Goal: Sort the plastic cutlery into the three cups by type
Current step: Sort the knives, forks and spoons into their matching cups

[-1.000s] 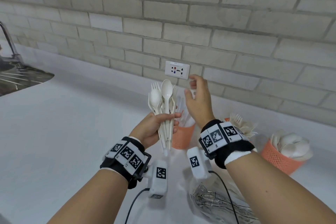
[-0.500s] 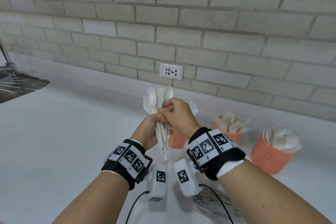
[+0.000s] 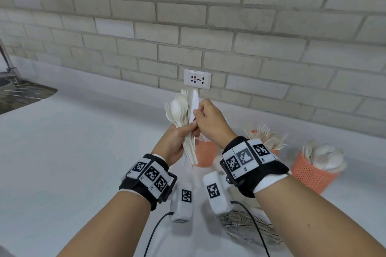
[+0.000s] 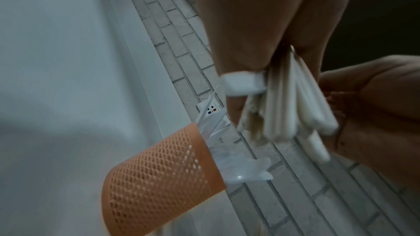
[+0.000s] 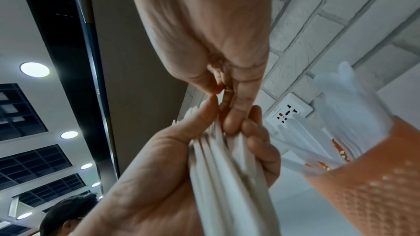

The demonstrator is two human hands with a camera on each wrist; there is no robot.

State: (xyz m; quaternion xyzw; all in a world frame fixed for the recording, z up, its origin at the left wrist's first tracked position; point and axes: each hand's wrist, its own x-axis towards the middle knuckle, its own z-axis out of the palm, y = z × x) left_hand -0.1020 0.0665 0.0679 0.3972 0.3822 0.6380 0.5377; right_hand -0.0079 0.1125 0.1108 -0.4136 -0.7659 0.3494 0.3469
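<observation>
1. Head view shows the left hand [image 3: 174,144] gripping a mixed bundle of cutlery [image 3: 183,115] upright above the white counter [image 3: 73,152]: spoons, forks and a clear knife [image 3: 193,104].
2. Right hand [image 3: 211,123] pinches that knife partway along, apparently drawing it out of the bundle.
3. Three orange mesh cups stand near the wall: the knife cup [image 3: 205,153] just behind the hands, the fork cup [image 3: 266,139] beside it, the spoon cup [image 3: 313,170] farthest right. All already hold pieces.
4. Judged progress: well under way; the held bundle remains to sort.
</observation>
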